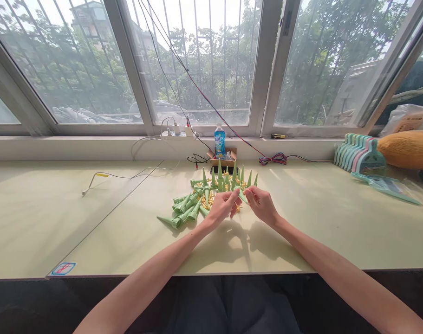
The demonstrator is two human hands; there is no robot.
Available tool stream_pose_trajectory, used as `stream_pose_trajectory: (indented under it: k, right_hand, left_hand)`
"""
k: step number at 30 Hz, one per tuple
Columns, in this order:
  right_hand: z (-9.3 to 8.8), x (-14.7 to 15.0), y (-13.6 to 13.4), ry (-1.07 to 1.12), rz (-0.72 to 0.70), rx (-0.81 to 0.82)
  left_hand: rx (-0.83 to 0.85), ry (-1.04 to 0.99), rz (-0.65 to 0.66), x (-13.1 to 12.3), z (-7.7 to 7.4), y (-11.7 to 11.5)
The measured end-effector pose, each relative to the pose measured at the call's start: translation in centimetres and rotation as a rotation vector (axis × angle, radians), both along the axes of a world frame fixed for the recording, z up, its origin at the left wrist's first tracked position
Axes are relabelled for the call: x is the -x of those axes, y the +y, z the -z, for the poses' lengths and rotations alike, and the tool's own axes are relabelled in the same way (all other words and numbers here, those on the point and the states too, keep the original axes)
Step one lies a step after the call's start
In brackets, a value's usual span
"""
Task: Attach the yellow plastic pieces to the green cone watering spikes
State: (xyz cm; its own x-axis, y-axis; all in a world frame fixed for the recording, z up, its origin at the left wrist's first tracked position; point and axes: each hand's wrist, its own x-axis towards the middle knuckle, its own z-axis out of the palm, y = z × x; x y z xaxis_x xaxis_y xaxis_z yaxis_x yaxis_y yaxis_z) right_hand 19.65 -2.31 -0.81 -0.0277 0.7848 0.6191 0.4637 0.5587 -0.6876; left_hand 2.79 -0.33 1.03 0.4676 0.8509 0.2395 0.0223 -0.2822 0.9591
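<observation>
Several green cone-shaped pieces (193, 209) lie in a pile at the middle of the table, with small yellow pieces (206, 198) among them. Behind my hands, more green cones (220, 174) stand with their points up. My left hand (224, 207), at the pile's front right, has its fingers closed on one end of a green cone (243, 196). Just right of it, my right hand (261, 202) is pinched beside the same cone, near a bit of yellow; what lies between its fingertips is too small to make out.
A blue-labelled bottle (219, 141) stands by a small cardboard box (232, 155) behind the pile. Coiled cables (274, 159) lie by the window ledge. Teal and pink hanger-like items (361, 155) stand at the right, near an orange cushion (406, 149). A white cable (89, 184) lies left.
</observation>
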Motion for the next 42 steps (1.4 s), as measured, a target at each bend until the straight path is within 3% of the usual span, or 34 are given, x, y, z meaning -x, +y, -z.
stream_pose_trajectory:
  k: [7,13,23,30,35,38,42]
  right_hand:
    - [0.0,-0.2,0.1,-0.014,0.023,0.032]
    - [0.1,-0.3,0.1,0.019,0.010,0.067]
    - [0.2,-0.3,0.3,0.075,-0.038,0.110]
    - [0.3,0.0,0.4,0.130,-0.034,0.081]
    - [0.2,-0.1,0.3,0.170,-0.017,0.047]
    - [0.0,-0.2,0.2,0.154,0.006,0.029]
    - [-0.3,-0.2,0.0,0.046,0.015,0.003]
  left_hand:
    - [0.012,0.031,0.039,0.2,0.0,0.0]
    - [-0.079,0.075,0.062,0.4,-0.1,-0.2]
    - [-0.425,0.077,-0.036,0.1,1.0,0.3]
    - [-0.492,0.154,-0.115,-0.1,1.2,0.3]
    - [-0.406,0.081,-0.166,-0.4,1.1,0.4]
    - [-0.208,0.005,-0.152,-0.4,1.0,0.5]
    - [0.041,-0.091,-0.041,-0.4,0.7,0.5]
